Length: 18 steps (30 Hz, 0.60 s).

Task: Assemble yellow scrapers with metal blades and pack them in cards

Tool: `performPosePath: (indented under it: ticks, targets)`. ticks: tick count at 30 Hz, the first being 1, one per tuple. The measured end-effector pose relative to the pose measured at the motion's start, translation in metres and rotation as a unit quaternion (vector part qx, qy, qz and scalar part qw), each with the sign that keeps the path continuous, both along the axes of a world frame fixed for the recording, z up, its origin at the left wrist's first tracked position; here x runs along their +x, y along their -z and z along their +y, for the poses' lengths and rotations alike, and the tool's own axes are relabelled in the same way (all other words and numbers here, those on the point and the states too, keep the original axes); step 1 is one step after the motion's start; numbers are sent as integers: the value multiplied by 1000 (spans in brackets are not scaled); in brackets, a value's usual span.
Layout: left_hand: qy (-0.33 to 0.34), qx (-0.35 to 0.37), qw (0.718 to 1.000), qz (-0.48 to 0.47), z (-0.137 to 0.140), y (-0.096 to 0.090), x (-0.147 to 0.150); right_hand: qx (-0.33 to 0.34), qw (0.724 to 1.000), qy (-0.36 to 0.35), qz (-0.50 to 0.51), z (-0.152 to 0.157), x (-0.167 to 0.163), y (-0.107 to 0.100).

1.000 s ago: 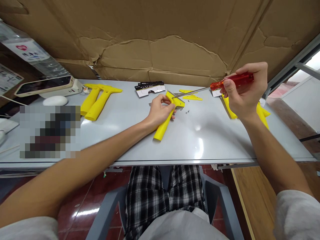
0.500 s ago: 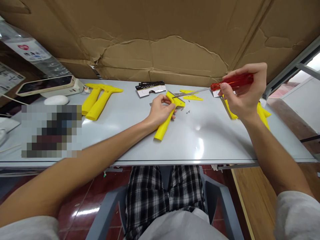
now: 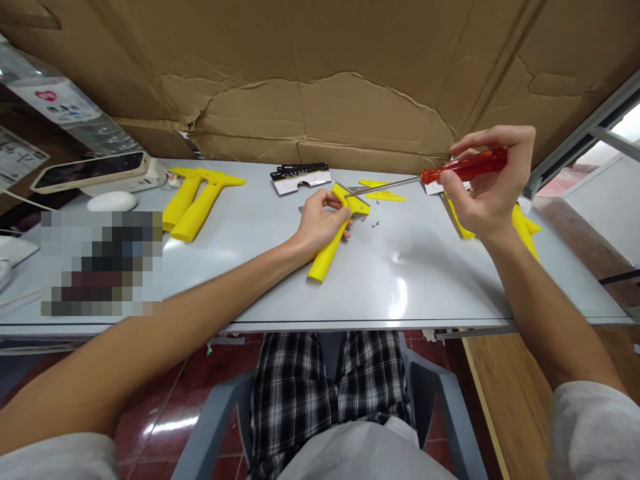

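My left hand (image 3: pixel 320 225) is closed around a yellow T-shaped plastic handle (image 3: pixel 325 261), which slants with its wide head away from me. In my right hand (image 3: pixel 495 197) I grip the red see-through handle of a screwdriver (image 3: pixel 465 167). Its long metal shaft runs leftward and down, and the tip meets the head of the yellow piece. Whether the tip sits in a screw is too small to tell. Several small screws (image 3: pixel 377 223) lie just right of the head. Behind them are flat yellow strips (image 3: pixel 386 196).
Two more yellow T-shaped pieces (image 3: pixel 197 207) lie to the left, and others (image 3: pixel 525 233) lie under my right forearm. Black-and-white cards (image 3: pixel 303 179) rest at the back. At left are a phone (image 3: pixel 93 170), a white mouse (image 3: pixel 112 201) and a bottle (image 3: pixel 70 100). Cardboard (image 3: pixel 300 80) walls the rear.
The red screwdriver handle has turned slightly in my right fingers. Its tip stays at the head of the yellow piece, and my left hand holds still.
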<state>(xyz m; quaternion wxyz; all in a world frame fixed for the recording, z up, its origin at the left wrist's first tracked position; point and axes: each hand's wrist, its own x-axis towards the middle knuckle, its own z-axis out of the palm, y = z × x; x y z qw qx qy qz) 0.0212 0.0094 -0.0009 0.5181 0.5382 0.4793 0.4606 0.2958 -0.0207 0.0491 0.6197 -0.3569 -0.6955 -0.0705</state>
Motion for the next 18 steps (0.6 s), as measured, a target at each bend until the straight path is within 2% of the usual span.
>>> performPosePath:
  ticks: [5,10,18]
  targets:
    - [-7,-1,1000,0,-1,-2,1,-35,999,10,0,-7,-3,-3]
    - [-4,-5,1000,9,-3,-5,1,-16,999,49,15,5,6,3]
    - [-5,-6,1000,5,-3,-5,1,10,999,-34,13,12,8,7]
